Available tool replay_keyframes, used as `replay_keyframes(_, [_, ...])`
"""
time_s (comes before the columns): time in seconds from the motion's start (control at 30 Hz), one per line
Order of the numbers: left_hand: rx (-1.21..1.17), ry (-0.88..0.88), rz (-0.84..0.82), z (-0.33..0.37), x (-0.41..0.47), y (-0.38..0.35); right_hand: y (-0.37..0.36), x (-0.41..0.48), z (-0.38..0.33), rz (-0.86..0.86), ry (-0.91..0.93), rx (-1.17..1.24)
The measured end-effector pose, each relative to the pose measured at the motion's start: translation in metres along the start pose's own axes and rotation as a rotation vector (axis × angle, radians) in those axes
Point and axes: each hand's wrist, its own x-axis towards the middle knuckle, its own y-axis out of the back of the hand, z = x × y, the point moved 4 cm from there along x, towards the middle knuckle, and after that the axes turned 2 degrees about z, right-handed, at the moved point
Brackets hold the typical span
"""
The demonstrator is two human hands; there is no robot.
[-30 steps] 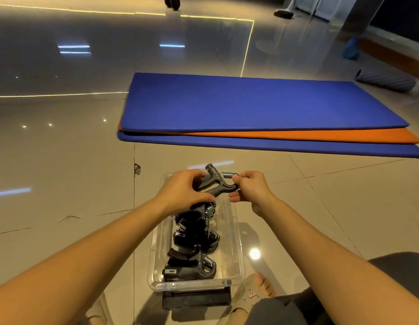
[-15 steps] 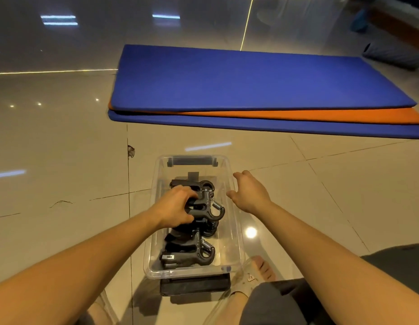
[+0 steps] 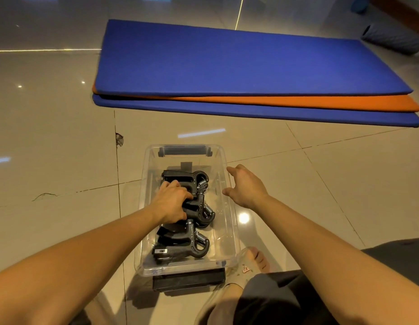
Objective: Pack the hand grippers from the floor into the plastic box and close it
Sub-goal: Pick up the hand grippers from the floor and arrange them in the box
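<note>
A clear plastic box [image 3: 229, 231] stands open on the tiled floor right in front of me. Several black hand grippers with metal springs lie in a row inside it, the nearest one [image 3: 182, 248] at the front and another [image 3: 185, 179] at the back. My left hand [image 3: 172, 201] reaches into the box and its curled fingers hold a middle hand gripper [image 3: 201, 209]. My right hand [image 3: 247, 186] hovers open beside the box's right rim, holding nothing.
A black lid-like piece [image 3: 189, 279] sticks out from under the box's near end. Stacked blue and orange mats [image 3: 227, 66] lie beyond. A grey roller [image 3: 391, 38] sits far right. My sandaled foot [image 3: 255, 261] is beside the box.
A second ago both hands held a hand gripper above the box. My left hand has lowered it into the box among the others. My right hand let go and moved to the right rim.
</note>
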Motion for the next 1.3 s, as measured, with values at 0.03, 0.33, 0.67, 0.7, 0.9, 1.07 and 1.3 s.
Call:
replay_keyframes(0.03, [0.010,0.009,-0.001,-0.001,0.000,-0.001,0.000,0.000,0.001,-0.002,-0.007,0.004])
replay_keyframes(0.33, [0.036,0.085,-0.039,-0.008,0.004,-0.009,-0.002,0.000,0.005,-0.003,-0.053,0.052])
replay_keyframes(0.67, [-0.071,0.142,-0.027,-0.012,0.006,-0.013,-0.005,-0.003,0.013,-0.021,-0.054,0.075])
replay_keyframes(0.7, [-0.096,0.157,-0.026,-0.013,0.006,-0.012,-0.005,-0.003,0.013,-0.022,-0.056,0.076])
replay_keyframes(0.9, [-0.163,0.178,-0.020,-0.008,0.003,-0.005,-0.002,-0.004,0.012,-0.033,-0.078,0.056])
replay_keyframes(1.07, [-0.327,0.151,0.019,0.003,-0.014,0.021,0.006,-0.012,-0.002,-0.004,-0.068,0.019])
replay_keyframes(1.3, [-0.579,0.221,0.268,0.000,-0.067,0.096,0.039,-0.034,-0.062,0.162,0.077,0.034])
